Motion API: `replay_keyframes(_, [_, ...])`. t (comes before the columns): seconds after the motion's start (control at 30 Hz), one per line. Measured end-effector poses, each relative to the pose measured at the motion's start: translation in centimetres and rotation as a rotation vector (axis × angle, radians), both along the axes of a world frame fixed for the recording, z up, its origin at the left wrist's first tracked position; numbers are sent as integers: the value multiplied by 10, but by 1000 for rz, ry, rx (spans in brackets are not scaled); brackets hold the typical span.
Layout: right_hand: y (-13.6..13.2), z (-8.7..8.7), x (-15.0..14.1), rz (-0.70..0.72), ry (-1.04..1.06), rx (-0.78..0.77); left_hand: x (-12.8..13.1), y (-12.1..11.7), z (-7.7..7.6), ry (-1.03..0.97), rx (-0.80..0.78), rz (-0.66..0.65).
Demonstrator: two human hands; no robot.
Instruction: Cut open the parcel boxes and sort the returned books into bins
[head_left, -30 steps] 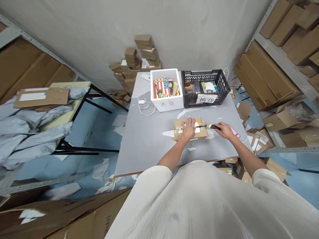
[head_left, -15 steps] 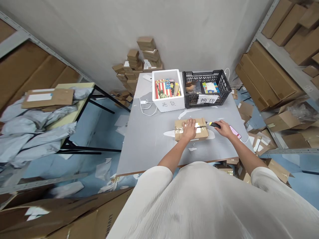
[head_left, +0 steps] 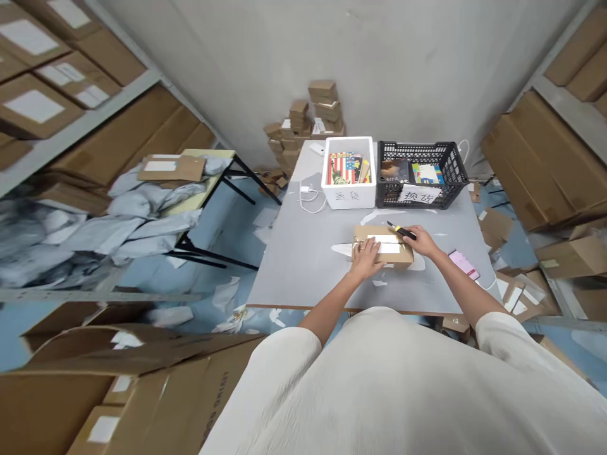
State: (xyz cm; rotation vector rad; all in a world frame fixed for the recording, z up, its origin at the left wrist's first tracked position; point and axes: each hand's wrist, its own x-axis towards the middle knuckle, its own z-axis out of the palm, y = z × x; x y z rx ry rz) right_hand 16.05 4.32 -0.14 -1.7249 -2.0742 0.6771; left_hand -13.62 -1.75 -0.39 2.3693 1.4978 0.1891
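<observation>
A small brown cardboard box with a white label (head_left: 389, 256) lies near the front edge of a grey tabletop (head_left: 294, 265). The left hand (head_left: 366, 260) rests on its left part, fingers slightly spread over the cardboard and the label. The right hand (head_left: 420, 241) has its fingers closed around a black-and-yellow utility knife (head_left: 401, 232), whose tip points away from the person above the box's far right part. A pink-screened phone (head_left: 463, 264) lies to the right.

Beyond the box stand two containers side by side. The white foam box (head_left: 349, 197), with handwritten characters on its front, holds colourful books (head_left: 345, 167), one with red and white stripes. The black perforated plastic crate (head_left: 386, 197), with a handwritten white paper sign (head_left: 420, 194) on its front, holds a dark-covered book (head_left: 393, 170) and a blue, yellow and white one (head_left: 428, 174).

At lower left, a large open brown carton (head_left: 218, 379) contains smaller cardboard boxes with white labels (head_left: 105, 428).
</observation>
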Motion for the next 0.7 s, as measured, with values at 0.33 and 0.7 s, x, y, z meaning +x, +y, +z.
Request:
replay_keyframes(0.33, [20, 0, -37, 84, -163, -95, -23, -8, 4, 62, -115, 153])
replay_keyframes(0.7, [-38, -5, -35, -65, 124, -250, -24, 16, -2, -209, -209, 296])
